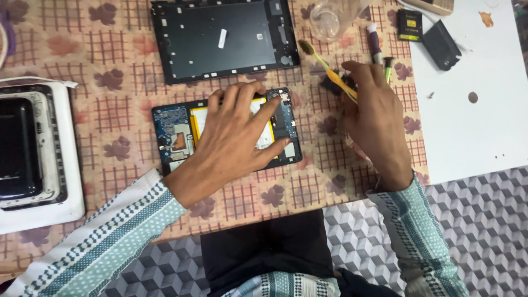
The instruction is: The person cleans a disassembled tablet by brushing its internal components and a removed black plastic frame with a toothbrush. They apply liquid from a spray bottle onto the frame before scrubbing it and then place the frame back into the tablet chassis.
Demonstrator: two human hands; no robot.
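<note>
Work surface: a table covered by a patterned cloth [110, 71] in tan with brown grid squares and leaf motifs, with a white board [473, 126] laid over its right part. Far centre: a detached dark tablet back cover [223, 38], inner face up, lying flat and apart from the hands. Left edge: a white-framed device [33, 151] with a dark recessed panel, well apart from the work. Centre: an opened tablet [181, 135], flat on the cloth, blue circuit boards showing at its left and right ends and a yellow-edged battery between them. Left hand [234, 137]: palm down on the opened tablet, fingers spread wide across the battery and right-hand board, pressing flat rather than closed round anything; the tablet lies directly beneath it, its left end uncovered. Right hand [374, 118]: just right of the tablet, not touching it, fingers curled shut round a yellow-handled toothbrush [330, 69], whose dirty bristle head points far-left, beyond the tablet's far right corner. Small items: a clear glass [330, 19] far of the brush; two dark rectangular parts [429, 36] on the white board.
</note>
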